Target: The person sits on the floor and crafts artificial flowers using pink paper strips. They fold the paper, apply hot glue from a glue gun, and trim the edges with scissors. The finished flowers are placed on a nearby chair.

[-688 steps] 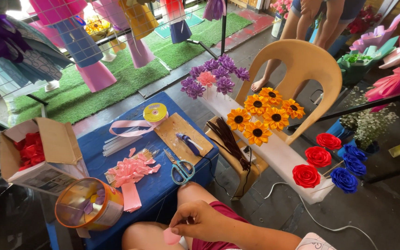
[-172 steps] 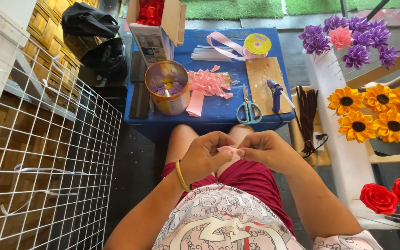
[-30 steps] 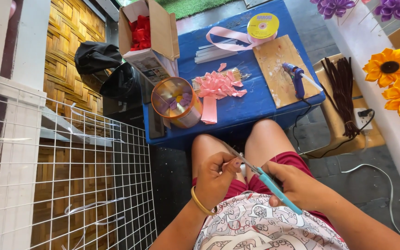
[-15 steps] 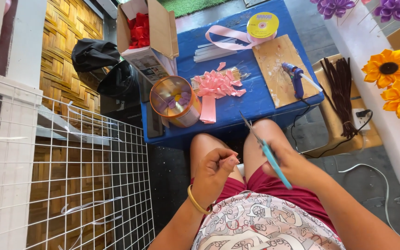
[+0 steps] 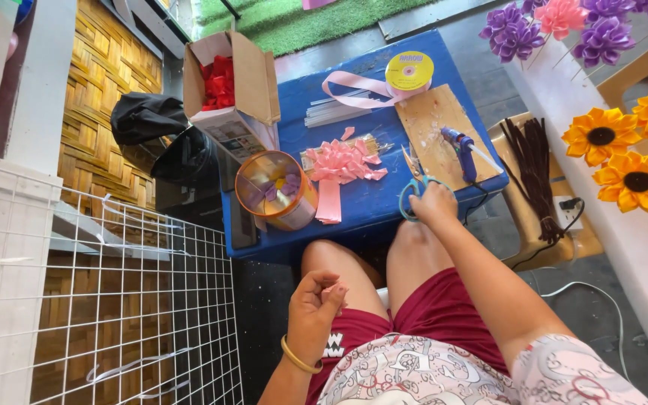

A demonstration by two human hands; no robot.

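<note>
Scissors being set down at the blue table's near edge.

Blue-handled scissors [image 5: 416,187] are being gripped by the right hand [image 5: 435,204], now moved out from the lap onto the blue table [image 5: 369,206]; left hand [image 5: 318,294] is being kept over the thigh, fingertips pinched, contents hidden. Cutting seems finished.

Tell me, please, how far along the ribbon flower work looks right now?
Done: finished purple flowers and sunflowers stand on display. In hand: the right hand rests on the scissors, the left hand pinches something small. Left: loose pink ribbon petals remain unassembled.
</note>
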